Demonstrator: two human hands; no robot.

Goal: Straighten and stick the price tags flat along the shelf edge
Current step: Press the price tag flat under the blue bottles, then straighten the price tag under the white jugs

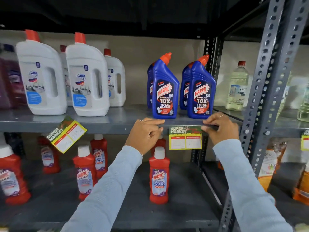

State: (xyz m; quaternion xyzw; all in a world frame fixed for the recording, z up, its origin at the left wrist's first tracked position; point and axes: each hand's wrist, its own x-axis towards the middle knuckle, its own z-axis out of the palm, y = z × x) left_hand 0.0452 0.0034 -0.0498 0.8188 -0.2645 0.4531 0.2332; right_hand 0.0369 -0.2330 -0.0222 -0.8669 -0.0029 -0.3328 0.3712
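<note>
A yellow and green "Super Market" price tag [185, 137] hangs level from the grey shelf edge [107, 127] below the blue Harpic bottles. My right hand [220, 127] pinches the tag's top right corner against the edge. My left hand [147, 131] rests on the shelf edge just left of the tag, fingers curled, index finger stretched along the lip; it holds nothing that I can see. A second price tag [66, 133] hangs crooked further left, tilted with its right side up. A third tag [305, 139] is partly visible at the far right.
Two pairs of blue Harpic bottles [165, 91] stand right above my hands. White jugs [87, 77] fill the shelf's left. Red Harpic bottles [159, 174] stand on the lower shelf. A perforated steel upright [269, 77] rises at the right, with clear bottles and orange packs beyond.
</note>
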